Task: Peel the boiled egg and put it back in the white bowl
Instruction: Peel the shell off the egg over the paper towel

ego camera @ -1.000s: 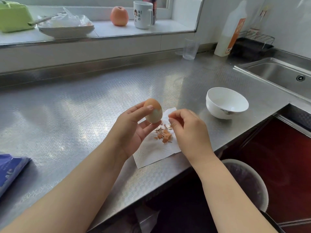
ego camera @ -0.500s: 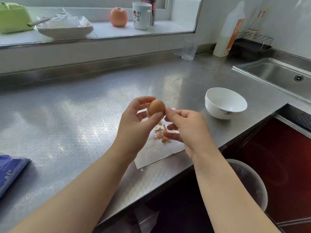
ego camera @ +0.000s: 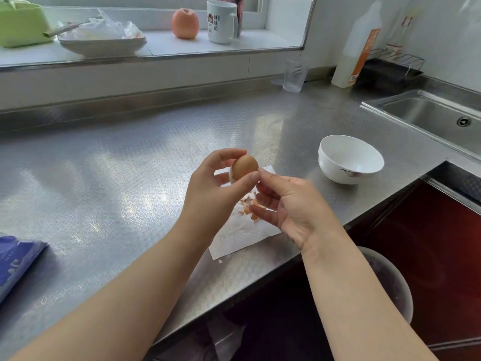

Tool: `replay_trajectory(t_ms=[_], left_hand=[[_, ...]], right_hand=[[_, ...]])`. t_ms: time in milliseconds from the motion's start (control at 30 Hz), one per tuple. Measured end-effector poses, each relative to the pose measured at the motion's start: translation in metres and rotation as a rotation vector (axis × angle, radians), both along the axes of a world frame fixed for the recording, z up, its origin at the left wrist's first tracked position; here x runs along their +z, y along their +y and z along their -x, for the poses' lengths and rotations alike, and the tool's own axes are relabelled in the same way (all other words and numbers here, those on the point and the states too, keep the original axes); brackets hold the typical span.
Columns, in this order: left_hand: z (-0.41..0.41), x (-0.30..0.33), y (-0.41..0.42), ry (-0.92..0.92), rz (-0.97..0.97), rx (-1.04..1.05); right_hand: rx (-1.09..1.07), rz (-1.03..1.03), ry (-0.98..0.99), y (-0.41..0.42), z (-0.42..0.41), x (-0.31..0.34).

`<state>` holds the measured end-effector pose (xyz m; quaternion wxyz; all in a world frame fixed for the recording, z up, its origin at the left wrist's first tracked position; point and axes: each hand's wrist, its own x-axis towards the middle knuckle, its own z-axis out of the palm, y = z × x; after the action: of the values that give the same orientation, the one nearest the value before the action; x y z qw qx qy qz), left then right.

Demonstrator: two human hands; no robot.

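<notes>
My left hand (ego camera: 214, 190) holds a brown boiled egg (ego camera: 244, 167) between thumb and fingers above a white paper towel (ego camera: 239, 237). A strip of bare white shows on the egg's left lower side. My right hand (ego camera: 291, 208) is just right of the egg, its thumb tip touching the shell, the other fingers spread. Brown shell pieces (ego camera: 251, 205) lie on the towel under the hands. The white bowl (ego camera: 350, 158) stands on the steel counter to the right, with nothing in it.
The sink (ego camera: 440, 118) is at the right. A clear glass (ego camera: 295, 74) and a bottle (ego camera: 356, 48) stand at the back. A blue packet (ego camera: 15, 259) lies at the left edge. A bin (ego camera: 390, 285) sits below the counter's front edge.
My left hand turned the egg and lifted it slightly. My right hand, which hung over the shell pieces, came up to the egg and now touches it with the thumb.
</notes>
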<state>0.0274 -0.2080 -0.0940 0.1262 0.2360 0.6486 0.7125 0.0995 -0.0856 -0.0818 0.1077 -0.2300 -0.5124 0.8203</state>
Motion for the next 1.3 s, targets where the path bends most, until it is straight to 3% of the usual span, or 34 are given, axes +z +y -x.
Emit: replay_trajectory(t_ms=[233, 433, 700, 833, 900, 1000, 1167, 1300], left_hand=[[0.005, -0.002, -0.001, -0.137, -0.044, -0.066], [0.011, 0.001, -0.003, -0.275, -0.113, -0.143], [0.012, 0.003, -0.004, -0.372, -0.198, -0.169], [0.012, 0.004, -0.005, -0.395, -0.203, -0.171], [0.012, 0.003, -0.005, -0.398, -0.204, -0.192], [0.012, 0.003, -0.005, -0.398, -0.213, -0.235], [0.013, 0.002, -0.004, -0.377, -0.199, -0.234], [0.014, 0.002, -0.004, -0.386, -0.195, -0.231]], right_hand=[[0.052, -0.24, 0.029, 0.0, -0.001, 0.002], [-0.03, -0.439, -0.008, 0.011, -0.003, -0.002], [-0.006, -0.979, -0.173, 0.023, -0.006, -0.018], [-0.269, -1.096, 0.078, 0.017, -0.006, -0.006], [-0.23, -1.124, 0.188, 0.013, -0.005, -0.002], [-0.149, -1.174, 0.193, 0.008, -0.002, -0.002], [-0.22, -1.241, 0.267, 0.004, -0.001, -0.005], [-0.275, -1.531, 0.331, 0.004, -0.001, -0.006]])
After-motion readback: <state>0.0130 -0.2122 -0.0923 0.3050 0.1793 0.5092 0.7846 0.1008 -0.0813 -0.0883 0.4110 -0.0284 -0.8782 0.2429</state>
